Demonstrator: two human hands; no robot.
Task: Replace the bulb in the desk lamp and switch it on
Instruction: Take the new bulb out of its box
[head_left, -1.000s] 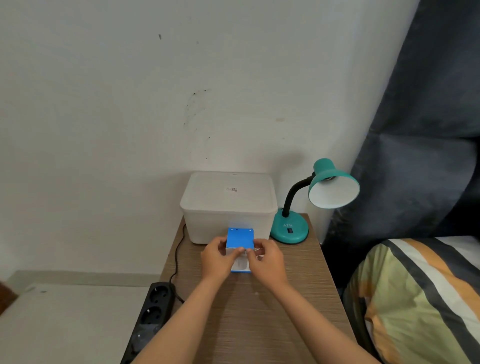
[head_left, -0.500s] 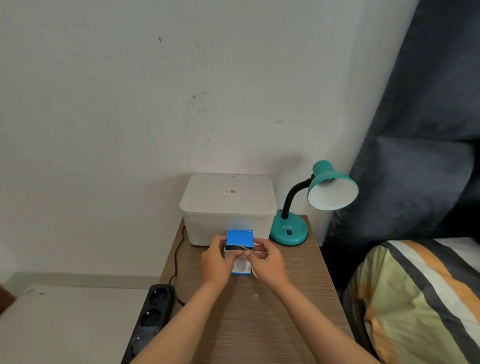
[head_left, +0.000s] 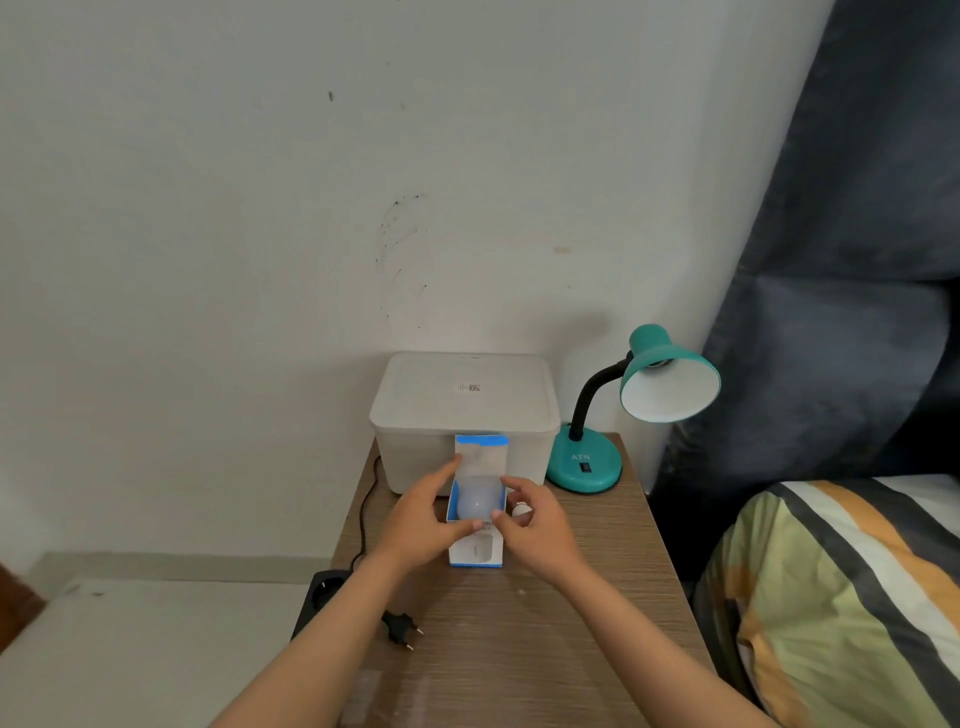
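Step in hand: unboxing the new bulb, lamp not yet touched. Left hand (head_left: 415, 525) grips the left wall of the bulb box (head_left: 476, 551), thumb across its front, fingers up by the raised flap. Between the two hands the box stands open on the table (head_left: 545, 649); the white bulb (head_left: 479, 501) sits inside, dome showing at the mouth. Right hand (head_left: 537, 530) pinches at the box's right edge; something small and white shows by its fingers, can't tell what. Behind the hands, a lidded plastic bin (head_left: 462, 410), contents hidden. Right of the right hand, the teal desk lamp (head_left: 644, 395); socket looks empty, unsure. Next: draw the bulb straight out, gently, then carry it to the shade. Loose plug (head_left: 400, 626) lies near the left forearm.
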